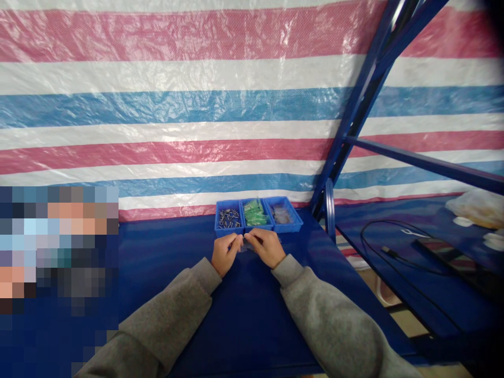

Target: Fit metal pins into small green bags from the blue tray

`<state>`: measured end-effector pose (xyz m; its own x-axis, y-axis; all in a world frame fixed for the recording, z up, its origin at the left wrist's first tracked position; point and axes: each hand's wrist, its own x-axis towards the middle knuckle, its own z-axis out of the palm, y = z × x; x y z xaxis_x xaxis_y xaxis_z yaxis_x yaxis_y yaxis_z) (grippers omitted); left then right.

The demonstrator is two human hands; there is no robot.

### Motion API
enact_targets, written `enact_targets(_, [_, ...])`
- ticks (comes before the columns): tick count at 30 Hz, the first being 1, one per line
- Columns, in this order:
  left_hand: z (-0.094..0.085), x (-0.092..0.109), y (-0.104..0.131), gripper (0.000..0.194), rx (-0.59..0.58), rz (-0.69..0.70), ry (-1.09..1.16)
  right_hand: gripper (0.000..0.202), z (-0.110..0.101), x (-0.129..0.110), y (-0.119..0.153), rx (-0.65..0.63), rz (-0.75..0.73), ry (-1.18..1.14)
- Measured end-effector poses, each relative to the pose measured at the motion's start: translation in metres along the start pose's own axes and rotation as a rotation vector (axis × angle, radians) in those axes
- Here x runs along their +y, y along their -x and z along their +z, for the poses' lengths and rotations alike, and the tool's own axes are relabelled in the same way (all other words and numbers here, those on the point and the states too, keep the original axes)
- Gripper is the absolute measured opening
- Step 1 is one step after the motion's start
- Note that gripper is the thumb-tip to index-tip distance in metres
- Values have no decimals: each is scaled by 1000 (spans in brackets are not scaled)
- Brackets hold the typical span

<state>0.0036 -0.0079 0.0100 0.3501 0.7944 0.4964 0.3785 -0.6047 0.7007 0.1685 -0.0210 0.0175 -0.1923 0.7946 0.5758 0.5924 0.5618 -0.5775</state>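
Observation:
My left hand (226, 254) and my right hand (268, 248) are close together over the blue table (244, 315), just in front of three blue bins. Both are closed, with thumb and fingers pinched on a small clear plastic bag (244, 245) between them. What is in the bag is too small to tell. The left bin (229, 231) holds dark metal screw-like pieces (229, 218). Green packets (254, 212) fill the middle bin. In the right bin (289, 228) lie small clear packets (281, 214).
A striped plastic sheet (177, 110) hangs behind the table. On the right stands a blue metal frame (346, 131). Beyond it, a second blue surface bears a black cable (378, 223), a dark flat device (444, 252) and a plastic bag (478, 207). The left side is pixelated.

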Motion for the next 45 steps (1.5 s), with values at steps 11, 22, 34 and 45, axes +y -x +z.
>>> enact_targets(11, [1,0,0,22,83,-11,8,40,1,0,-1,37,0,-31])
enact_targets(22, [3,-2,0,33,86,-23,-11,19,3,2,1,76,10,-126])
enact_targets(34, [2,-1,0,20,143,46,42,36,2,1,0,83,39,-19])
enact_targets(45, [2,-6,1,22,159,-27,26,27,1,0,2,75,11,-28])
